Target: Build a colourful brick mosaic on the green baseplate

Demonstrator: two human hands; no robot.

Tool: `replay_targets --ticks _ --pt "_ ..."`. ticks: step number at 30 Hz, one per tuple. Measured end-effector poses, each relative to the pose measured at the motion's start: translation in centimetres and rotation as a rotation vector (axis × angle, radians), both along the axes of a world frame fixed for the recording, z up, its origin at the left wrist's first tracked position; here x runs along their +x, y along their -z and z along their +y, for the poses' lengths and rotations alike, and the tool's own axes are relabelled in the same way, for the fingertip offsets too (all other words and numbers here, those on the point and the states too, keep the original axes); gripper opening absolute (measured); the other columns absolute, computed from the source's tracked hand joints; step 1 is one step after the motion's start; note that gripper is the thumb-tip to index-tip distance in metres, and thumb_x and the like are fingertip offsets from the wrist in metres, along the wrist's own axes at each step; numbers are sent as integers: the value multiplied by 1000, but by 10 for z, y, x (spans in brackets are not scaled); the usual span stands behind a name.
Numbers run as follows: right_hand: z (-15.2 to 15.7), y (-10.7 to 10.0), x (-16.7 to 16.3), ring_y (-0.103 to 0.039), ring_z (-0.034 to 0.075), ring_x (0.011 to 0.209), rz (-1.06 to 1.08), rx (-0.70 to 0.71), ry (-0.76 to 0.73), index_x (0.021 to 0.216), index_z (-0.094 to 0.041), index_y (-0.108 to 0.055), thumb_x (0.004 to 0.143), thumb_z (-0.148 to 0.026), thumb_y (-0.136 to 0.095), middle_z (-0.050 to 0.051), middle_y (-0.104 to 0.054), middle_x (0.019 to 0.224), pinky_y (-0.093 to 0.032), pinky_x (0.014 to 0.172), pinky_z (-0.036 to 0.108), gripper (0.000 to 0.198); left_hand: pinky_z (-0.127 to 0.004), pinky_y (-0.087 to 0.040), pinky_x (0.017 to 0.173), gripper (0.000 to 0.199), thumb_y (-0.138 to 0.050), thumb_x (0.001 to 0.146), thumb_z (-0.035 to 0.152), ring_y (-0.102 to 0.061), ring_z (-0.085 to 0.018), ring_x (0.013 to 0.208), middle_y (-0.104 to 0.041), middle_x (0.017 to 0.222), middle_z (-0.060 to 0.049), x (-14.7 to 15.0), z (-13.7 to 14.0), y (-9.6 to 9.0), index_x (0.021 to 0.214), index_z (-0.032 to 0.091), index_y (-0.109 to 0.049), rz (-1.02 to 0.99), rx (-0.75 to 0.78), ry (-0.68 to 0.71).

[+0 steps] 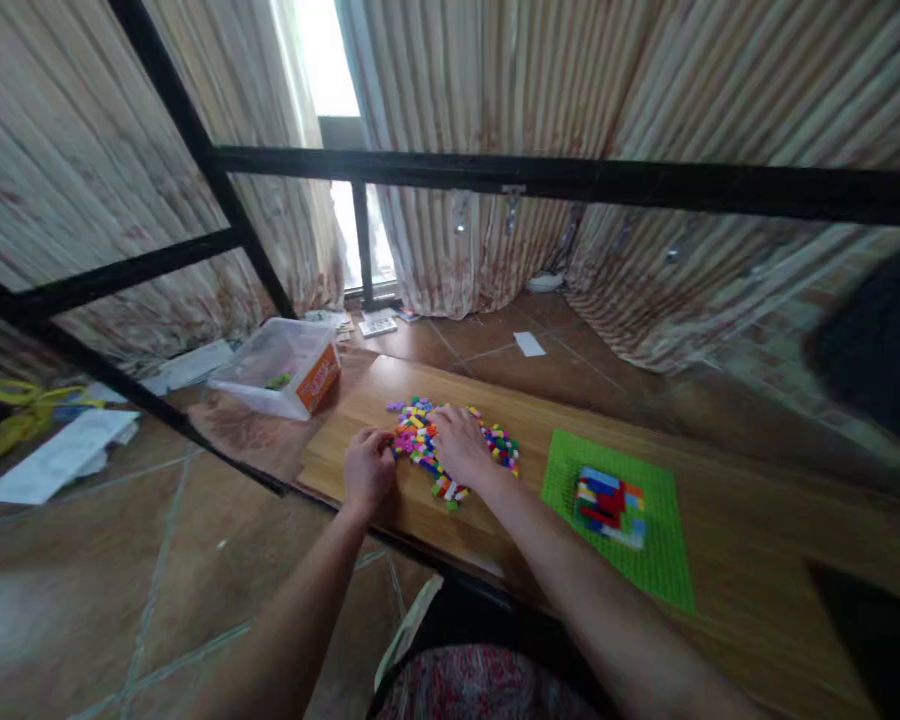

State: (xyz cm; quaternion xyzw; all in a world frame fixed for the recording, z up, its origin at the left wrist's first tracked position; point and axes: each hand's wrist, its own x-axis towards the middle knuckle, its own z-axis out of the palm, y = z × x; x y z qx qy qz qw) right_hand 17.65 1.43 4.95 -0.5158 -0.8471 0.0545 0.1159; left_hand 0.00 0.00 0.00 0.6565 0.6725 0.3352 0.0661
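Note:
A loose pile of small colourful building bricks (pixel 420 455) lies on the wooden table. At its left edge rests my left hand (pixel 369 470), fingers curled inward; whatever they may pinch is too small to make out. My right hand (pixel 461 447) reaches over the middle of the pile, its fingers stretched out and touching the bricks. To the right of the pile lies a green baseplate (pixel 562 465). A low square build of red, blue, white and orange bricks (pixel 607 508) sits on that plate.
A clear plastic box (pixel 266 395) with an orange label and a few green pieces stands beyond the table's left end. Black metal bars (pixel 570 180) run across behind the table (pixel 375 385). Papers (pixel 60 455) lie on the tiled floor, and striped curtains (pixel 495 90) hang behind.

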Motion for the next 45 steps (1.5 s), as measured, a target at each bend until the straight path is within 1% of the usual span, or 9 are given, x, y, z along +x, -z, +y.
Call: replay_targets --ticks 6,15,21,25,28,30,35,40,45 --pt "9 0 -6 -49 23 101 -56 -32 16 98 -16 -66 87 -13 -45 12 -61 105 -41 88 36 24 -30 -46 80 24 -48 79 21 -60 -20 87 -67 93 -5 -4 3 1 87 20 -71 0 9 -21" --pt "-4 -9 2 -52 23 101 62 35 21 97 -15 -65 89 -14 -45 10 -63 100 -41 91 36 22 -30 -47 81 25 -47 78 23 -61 -20 86 -66 91 -6 -3 5 -4 86 18 -70 52 22 -15" --pt "-49 -20 18 -57 17 101 819 57 174 110 -18 -60 92 -20 -42 7 -64 108 -45 90 32 26 -31 -48 83 26 -47 78 24 -61 -21 90 -66 96 -7 -4 5 -7 88 18 -70 49 -10 -25" --pt "-100 -11 48 -65 16 73 1487 -282 429 97 -19 -63 85 -35 -54 2 -66 78 -53 70 31 22 -33 -48 83 28 -46 79 25 -61 -23 92 -66 100 -8 -4 6 -8 91 18 -71 64 -56 -42" --pt "-140 -1 82 -66 16 73 1787 -390 645 90 -19 -67 71 -42 -70 2 -69 83 -53 71 32 30 -34 -48 83 29 -46 80 26 -61 -24 93 -66 103 -8 -4 7 -9 93 18 -71 86 -73 -48" --pt "-164 6 106 -66 16 73 1811 -332 752 91 -20 -68 64 -41 -77 2 -69 82 -52 73 31 35 -35 -48 85 30 -46 80 26 -61 -25 95 -66 104 -9 -3 7 -11 93 17 -71 98 -86 -51" --pt "-201 22 165 -65 17 65 1542 -138 995 97 -18 -70 64 -46 -76 3 -70 70 -51 69 32 43 -38 -48 89 30 -46 80 25 -61 -27 99 -66 106 -11 0 6 -16 94 16 -71 89 -117 -52" --pt "-201 31 197 -66 18 63 1553 -34 1076 95 -17 -69 61 -48 -75 4 -71 74 -54 63 33 47 -41 -48 90 31 -46 80 26 -60 -29 102 -65 110 -11 3 5 -20 97 16 -70 88 -147 -72" --pt "-186 28 200 -64 17 60 1593 -10 1074 83 -16 -70 52 -47 -80 4 -71 69 -54 59 31 45 -40 -47 91 31 -46 80 27 -60 -28 101 -65 108 -11 4 4 -24 95 16 -70 85 -143 -71"
